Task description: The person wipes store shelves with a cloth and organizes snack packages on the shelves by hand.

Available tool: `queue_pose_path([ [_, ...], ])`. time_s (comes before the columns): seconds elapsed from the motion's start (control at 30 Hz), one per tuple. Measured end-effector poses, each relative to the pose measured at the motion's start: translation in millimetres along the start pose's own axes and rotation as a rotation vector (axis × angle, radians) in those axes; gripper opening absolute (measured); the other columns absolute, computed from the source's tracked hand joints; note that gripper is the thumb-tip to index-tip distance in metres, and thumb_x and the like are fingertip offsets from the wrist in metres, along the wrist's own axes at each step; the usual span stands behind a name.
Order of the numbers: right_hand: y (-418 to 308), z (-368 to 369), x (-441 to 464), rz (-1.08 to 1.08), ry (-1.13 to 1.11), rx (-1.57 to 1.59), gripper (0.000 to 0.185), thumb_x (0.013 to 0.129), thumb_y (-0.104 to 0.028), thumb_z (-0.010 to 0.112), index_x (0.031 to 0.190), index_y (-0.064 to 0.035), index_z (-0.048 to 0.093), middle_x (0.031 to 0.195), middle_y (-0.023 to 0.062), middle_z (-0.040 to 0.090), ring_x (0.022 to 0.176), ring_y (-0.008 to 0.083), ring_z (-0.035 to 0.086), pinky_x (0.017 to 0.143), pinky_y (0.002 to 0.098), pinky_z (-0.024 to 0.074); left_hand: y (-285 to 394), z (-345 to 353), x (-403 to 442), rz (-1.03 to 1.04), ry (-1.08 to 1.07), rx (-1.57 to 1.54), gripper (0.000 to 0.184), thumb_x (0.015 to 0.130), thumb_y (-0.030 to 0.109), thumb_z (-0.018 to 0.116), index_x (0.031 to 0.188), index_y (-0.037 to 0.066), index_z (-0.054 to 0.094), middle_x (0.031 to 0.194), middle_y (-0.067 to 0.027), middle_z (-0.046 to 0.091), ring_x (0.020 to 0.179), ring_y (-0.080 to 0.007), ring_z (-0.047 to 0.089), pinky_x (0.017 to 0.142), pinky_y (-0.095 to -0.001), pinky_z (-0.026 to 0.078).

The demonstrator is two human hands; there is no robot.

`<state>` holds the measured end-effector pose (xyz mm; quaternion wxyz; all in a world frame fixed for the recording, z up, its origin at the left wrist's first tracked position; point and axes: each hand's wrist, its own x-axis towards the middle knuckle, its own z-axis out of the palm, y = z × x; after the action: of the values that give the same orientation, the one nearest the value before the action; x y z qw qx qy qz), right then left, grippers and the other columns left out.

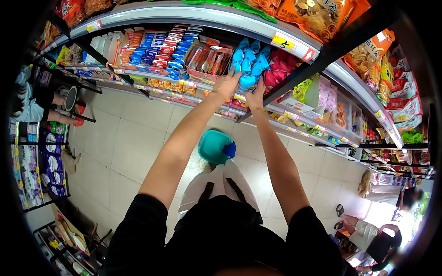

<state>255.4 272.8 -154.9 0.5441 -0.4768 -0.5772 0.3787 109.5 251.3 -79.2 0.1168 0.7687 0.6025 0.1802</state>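
Observation:
Blue twisted-wrapper snack packets (249,62) sit in a pile on the shelf in front of me. My left hand (225,85) is against the left side of this pile, fingers closed on the packets' edge. On the lower right side, my right hand (255,95) grips the packets, thumb towards the left. The two hands press in from opposite sides; some fingertips are hidden by the wrappers. Dark red packets (280,66) lie just right of the pile. A box of brown-and-red packs (209,60) stands to its left.
A teal bin (214,146) with a dark blue cloth-like item (229,149) stands on the tiled floor by my feet. A shelf edge (198,16) runs above my hands, and a black post (304,76) slants at right. Other people (377,239) are at lower right and far left.

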Motion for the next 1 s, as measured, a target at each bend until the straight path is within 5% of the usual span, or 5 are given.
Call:
queue_pose_path([
  [0.2,-46.4,-21.6,16.4,0.116,-0.154,-0.546,0.063,0.065,-0.001,0.059,0.123,0.0035,0.035,0.119,0.0258,0.041,0.117,0.0404,0.037,0.098,0.0443,0.0338,0.4,5.5,-2.0,-0.019,0.019,0.006,0.04,0.082,0.015,0.06,0.116,0.011,0.041,0.137,-0.0204,0.038,0.087,-0.0387,0.062,0.072,-0.0464,0.052],
  [0.33,-55.9,-29.4,43.6,-0.243,-0.035,-0.641,0.054,0.068,-0.004,0.057,0.117,0.0099,0.04,0.113,0.0267,0.048,0.11,0.0409,0.045,0.099,0.045,0.0328,4.5,6.2,-2.4,-0.071,-0.002,0.046,0.04,0.081,0.015,0.06,0.117,0.011,0.041,0.138,-0.0189,0.036,0.087,-0.0374,0.063,0.071,-0.0453,0.053],
  [0.53,-47.2,-19.7,58.1,0.055,-0.163,-0.656,0.069,0.067,-0.012,0.062,0.129,0.0053,0.036,0.129,0.0237,0.042,0.125,0.0384,0.031,0.107,0.0434,0.0231,1.6,-2.4,-10.1,-0.061,-0.069,0.058,0.05,0.08,0.005,0.056,0.126,0.012,0.04,0.141,-0.0176,0.032,0.094,-0.0357,0.06,0.079,-0.0426,0.051],
  [0.73,-32.0,-30.8,61.9,-0.146,-0.188,-0.757,0.07,0.065,-0.021,0.067,0.126,0.0034,0.042,0.128,0.0218,0.045,0.12,0.0393,0.038,0.103,0.0431,0.0291,-22.4,-34.1,-35.2,0.121,0.471,-0.031,0.059,0.062,-0.013,0.052,0.119,0.003,0.045,0.118,-0.0139,0.048,0.109,-0.0306,0.045,0.095,-0.0393,0.038],
  [1.0,-83.3,8.1,0.1,-0.428,-0.109,-0.755,0.066,0.064,-0.001,0.061,0.127,0.0006,0.04,0.137,0.0212,0.034,0.127,0.0375,0.031,0.104,0.0462,0.0261,-92.5,-29.3,-35.3,-0.15,0.176,0.294,0.09,0.044,0.008,0.084,0.122,0.013,0.04,0.122,-0.0114,0.04,0.117,-0.0317,0.04,0.093,-0.038,0.044],
])
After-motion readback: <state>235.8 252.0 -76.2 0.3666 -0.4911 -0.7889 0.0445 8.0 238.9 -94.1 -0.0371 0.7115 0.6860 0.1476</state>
